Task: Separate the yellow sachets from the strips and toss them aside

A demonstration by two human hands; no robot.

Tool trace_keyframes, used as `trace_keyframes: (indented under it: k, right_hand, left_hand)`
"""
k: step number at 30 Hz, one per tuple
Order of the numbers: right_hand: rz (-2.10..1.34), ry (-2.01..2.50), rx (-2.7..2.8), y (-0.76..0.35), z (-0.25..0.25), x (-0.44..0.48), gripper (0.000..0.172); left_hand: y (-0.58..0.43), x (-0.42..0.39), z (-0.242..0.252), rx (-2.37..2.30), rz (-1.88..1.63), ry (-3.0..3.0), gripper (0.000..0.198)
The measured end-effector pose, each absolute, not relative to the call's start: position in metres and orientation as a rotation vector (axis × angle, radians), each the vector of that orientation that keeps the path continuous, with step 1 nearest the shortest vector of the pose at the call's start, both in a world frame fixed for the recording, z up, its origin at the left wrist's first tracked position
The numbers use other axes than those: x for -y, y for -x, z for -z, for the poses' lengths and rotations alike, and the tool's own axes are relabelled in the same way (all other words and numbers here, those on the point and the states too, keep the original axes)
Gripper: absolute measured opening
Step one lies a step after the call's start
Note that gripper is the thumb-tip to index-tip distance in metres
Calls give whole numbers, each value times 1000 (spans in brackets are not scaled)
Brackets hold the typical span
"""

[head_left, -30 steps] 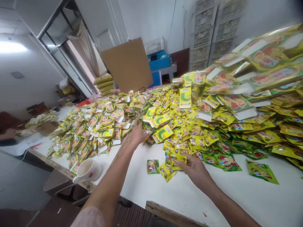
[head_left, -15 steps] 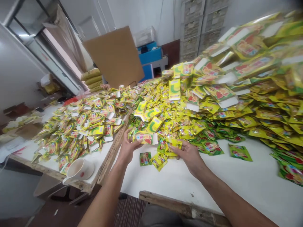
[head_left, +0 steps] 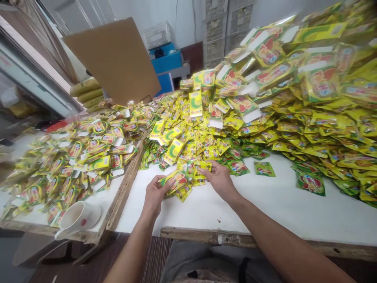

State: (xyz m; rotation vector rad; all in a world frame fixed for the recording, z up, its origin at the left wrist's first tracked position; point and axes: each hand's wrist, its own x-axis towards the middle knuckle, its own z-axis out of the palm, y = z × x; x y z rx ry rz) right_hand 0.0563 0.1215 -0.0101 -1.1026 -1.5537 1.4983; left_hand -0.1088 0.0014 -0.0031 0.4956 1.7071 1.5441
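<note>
My left hand is closed on a small yellow-green carton printed with red fruit, tilted over the white tabletop. To its right, my right hand pinches a yellow sachet close to the carton's right end. Under the carton lies another yellow sachet, partly covered. Just beyond both hands, a flat yellow carton rests at the near edge of a heap of yellow and green sachets. Whether the held carton's end is open is hard to make out.
Left of a wooden strip, many filled-looking cartons are piled beside a white mug. More cartons top a high sachet mound at right. A cardboard sheet stands behind. The table's wooden edge runs in front of me.
The view has swung right, so everything sits further left. My left hand has tilted the carton and brought it over the loose sachets; its white end flap no longer shows. My right hand still pinches a sachet.
</note>
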Motion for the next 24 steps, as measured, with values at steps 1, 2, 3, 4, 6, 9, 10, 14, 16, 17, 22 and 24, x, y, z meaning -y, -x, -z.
trace_keyframes:
  k: [1, 2, 3, 4, 6, 9, 10, 14, 16, 17, 22, 24]
  right_hand:
    - [-1495, 1086, 1605, -58, 11, -122, 40]
    - [-1500, 1059, 1659, -59, 11, -123, 37]
    - [-1511, 1029, 1698, -60, 11, -124, 34]
    - [-1527, 1004, 1721, -61, 11, -125, 32]
    - [-1543, 996, 1711, -63, 10, -127, 31]
    - [-1516, 1048, 1683, -63, 10, -129, 32]
    - [-1525, 1037, 1697, -63, 10, -130, 32]
    - [-1576, 945, 1812, -61, 17, -130, 29]
    - [-1543, 941, 1875, -60, 20, -130, 27]
    - [-1518, 936, 1899, -60, 20, -129, 25]
    - [-1266, 1009, 1876, -57, 17, -123, 23]
    - [-1197, 998, 1879, -55, 14, -118, 23]
  left_hand:
    - [108, -1, 5, -1704, -1579, -494, 48]
    - [107, 0, 6, -1687, -1598, -502, 49]
    - [107, 2, 7, -1663, -1605, -510, 49]
    - [107, 3, 7, -1633, -1596, -518, 50]
    - [107, 5, 6, -1581, -1562, -522, 50]
    - [107, 7, 6, -1540, -1537, -515, 50]
    - [107, 7, 7, -1534, -1542, -518, 50]
    - [106, 7, 10, -1500, -1539, -550, 47]
    - [105, 7, 12, -1486, -1450, -601, 47]
    - [105, 8, 12, -1483, -1393, -628, 47]
    - [103, 6, 16, -1441, -1292, -649, 50]
    - [101, 3, 18, -1421, -1316, -594, 52]
